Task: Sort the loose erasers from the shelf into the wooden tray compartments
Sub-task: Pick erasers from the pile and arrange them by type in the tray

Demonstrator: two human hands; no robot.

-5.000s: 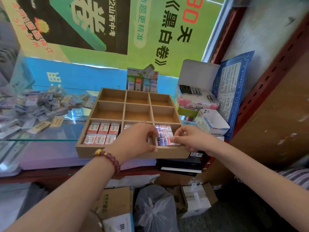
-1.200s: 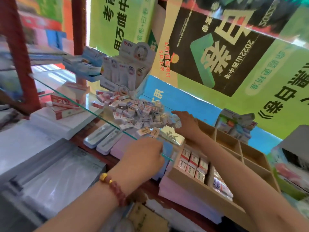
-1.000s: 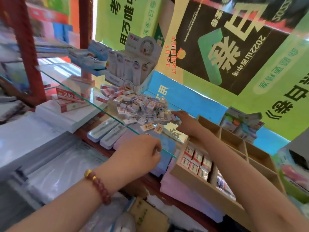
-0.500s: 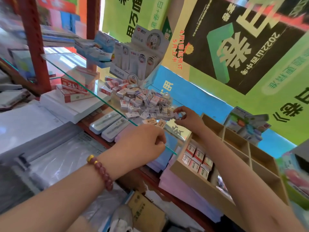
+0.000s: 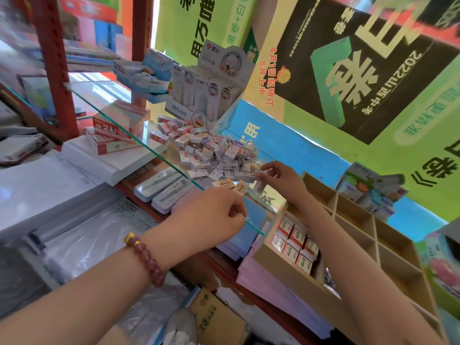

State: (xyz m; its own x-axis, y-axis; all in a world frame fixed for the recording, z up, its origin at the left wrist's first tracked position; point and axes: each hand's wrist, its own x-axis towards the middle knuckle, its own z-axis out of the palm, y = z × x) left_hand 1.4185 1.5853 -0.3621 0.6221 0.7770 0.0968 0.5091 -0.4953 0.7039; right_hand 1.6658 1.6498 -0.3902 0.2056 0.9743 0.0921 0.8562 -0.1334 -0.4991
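Observation:
A heap of loose erasers (image 5: 211, 155) in small printed wrappers lies on the glass shelf (image 5: 104, 100). My right hand (image 5: 283, 181) is at the heap's right edge and pinches one white eraser (image 5: 258, 176) between thumb and fingers. My left hand (image 5: 211, 216) hovers just in front of the shelf's front edge, below two beige erasers (image 5: 230, 185); its fingers are curled with nothing visible in them. The wooden tray (image 5: 353, 227) stands to the right. Its near-left compartment holds rows of red-and-white erasers (image 5: 296, 242). My right forearm hides part of the neighbouring compartment.
A display box of white packets (image 5: 211, 90) stands behind the heap. Red-and-white boxes (image 5: 117, 125) and two pale pencil cases (image 5: 161, 188) lie under the glass. A red shelf post (image 5: 52, 66) rises at left. The tray rests on a pink paper stack (image 5: 268, 280).
Both hands left the tray and moved to the eraser heap on the glass shelf as my view swung left. My right hand has closed its fingertips on an eraser.

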